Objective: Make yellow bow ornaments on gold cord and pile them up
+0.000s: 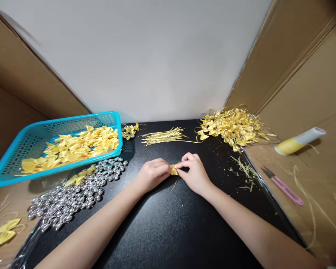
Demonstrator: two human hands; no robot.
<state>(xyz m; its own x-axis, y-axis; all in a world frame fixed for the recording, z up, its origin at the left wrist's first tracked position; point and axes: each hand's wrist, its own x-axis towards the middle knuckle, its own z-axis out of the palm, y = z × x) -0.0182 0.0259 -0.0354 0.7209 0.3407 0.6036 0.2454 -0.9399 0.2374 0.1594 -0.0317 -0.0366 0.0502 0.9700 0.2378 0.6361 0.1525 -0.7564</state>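
My left hand (152,173) and my right hand (194,172) meet over the middle of the black mat (168,224). Both pinch one small yellow ribbon bow (174,171) between their fingertips. A thin gold string (176,183) hangs from the bow down toward the mat. Just beyond the hands lies a bundle of cut gold strings (164,136).
A turquoise basket (22,149) of yellow bows stands at the left. Several silver bells (72,194) lie heaped in front of it. A pile of finished bows (232,127) sits at the back right. Pink snips (282,185) and a ribbon spool (299,141) lie on the cardboard at the right.
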